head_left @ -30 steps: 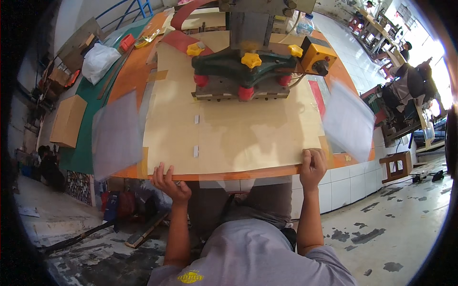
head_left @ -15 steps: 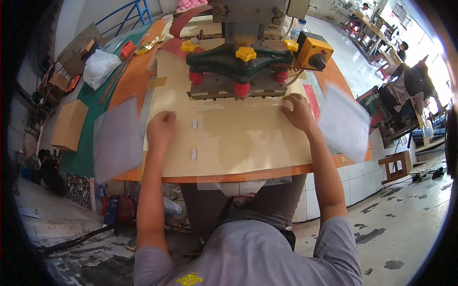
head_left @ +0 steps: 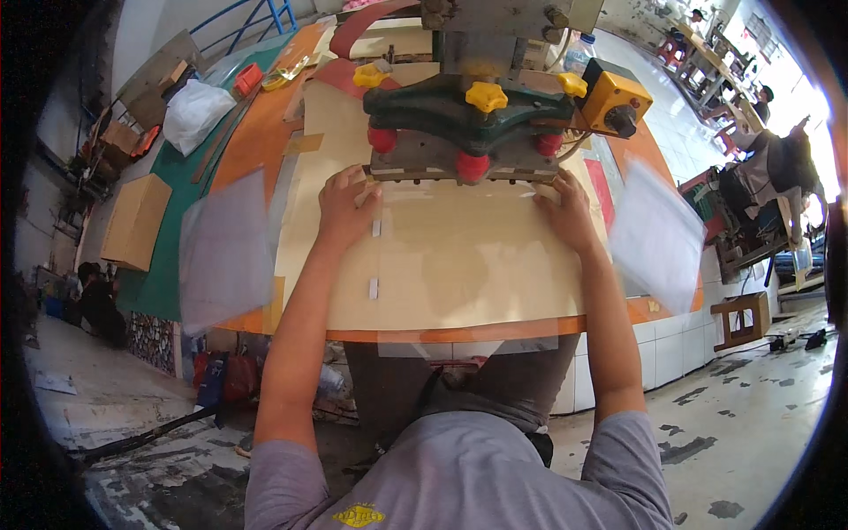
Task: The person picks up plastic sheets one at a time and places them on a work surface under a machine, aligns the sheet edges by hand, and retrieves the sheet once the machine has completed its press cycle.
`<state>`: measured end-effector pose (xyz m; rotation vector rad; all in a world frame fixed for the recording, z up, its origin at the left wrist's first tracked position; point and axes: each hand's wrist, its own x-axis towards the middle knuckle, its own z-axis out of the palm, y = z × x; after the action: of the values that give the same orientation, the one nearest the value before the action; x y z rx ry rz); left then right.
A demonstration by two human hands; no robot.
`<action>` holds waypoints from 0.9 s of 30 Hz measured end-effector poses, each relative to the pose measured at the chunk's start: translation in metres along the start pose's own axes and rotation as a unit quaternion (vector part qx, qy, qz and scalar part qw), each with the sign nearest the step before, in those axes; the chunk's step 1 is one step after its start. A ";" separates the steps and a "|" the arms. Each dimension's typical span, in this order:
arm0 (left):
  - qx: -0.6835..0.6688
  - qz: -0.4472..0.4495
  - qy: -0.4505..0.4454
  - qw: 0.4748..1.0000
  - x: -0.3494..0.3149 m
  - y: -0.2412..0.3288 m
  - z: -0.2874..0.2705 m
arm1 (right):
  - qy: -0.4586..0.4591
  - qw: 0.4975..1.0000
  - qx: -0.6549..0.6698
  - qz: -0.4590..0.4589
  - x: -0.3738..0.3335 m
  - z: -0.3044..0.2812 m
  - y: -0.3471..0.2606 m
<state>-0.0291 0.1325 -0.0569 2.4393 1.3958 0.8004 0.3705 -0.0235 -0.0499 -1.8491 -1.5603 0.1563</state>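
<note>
A heat-press-like machine (head_left: 468,119) with a dark green frame, yellow knobs and red feet stands over a cream board (head_left: 459,291). Over that board lies a thin clear plastic sheet (head_left: 468,344), its near end hanging past the table edge. Beside the left front corner of the press plate (head_left: 406,163), my left hand (head_left: 347,208) rests with fingers stretched and thumb apart. At the opposite corner is my right hand (head_left: 570,210), its fingers also apart. Both touch the board or sheet near its far edge; which one cannot be made out. Two small white strips (head_left: 374,289) sit left of the sheet.
Stacks of clear plastic sheets lie left (head_left: 228,252) and right (head_left: 658,234) on the orange table (head_left: 450,336). Further left are a cardboard box (head_left: 137,221) and a white plastic bag (head_left: 193,119). A yellow control box (head_left: 616,99) juts from the press. People sit at far-right tables.
My left hand has moved right and forward to the press plate's corner, its closed fingers now spread. My right hand stays by the right corner. The view has shifted slightly.
</note>
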 end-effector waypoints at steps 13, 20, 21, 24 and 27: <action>-0.049 -0.021 0.026 0.998 0.004 -0.003 0.010 | 0.002 0.999 0.044 -0.018 0.001 -0.001 0.005; -0.130 -0.026 -0.006 0.991 0.013 -0.009 0.013 | -0.009 0.999 0.040 -0.005 0.000 -0.005 -0.003; -0.132 -0.023 -0.007 0.991 0.014 -0.010 0.017 | -0.010 0.999 0.046 -0.011 0.000 -0.005 -0.001; -0.219 -0.058 0.009 0.974 0.013 -0.016 0.025 | -0.011 0.999 0.039 -0.008 0.002 -0.006 -0.002; -0.237 -0.056 -0.002 0.970 0.012 -0.020 0.023 | 0.006 0.996 0.084 0.006 0.003 -0.003 0.002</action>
<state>-0.0265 0.1552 -0.0805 1.9792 1.1635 0.9687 0.3743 -0.0224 -0.0476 -1.7248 -1.4819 0.2740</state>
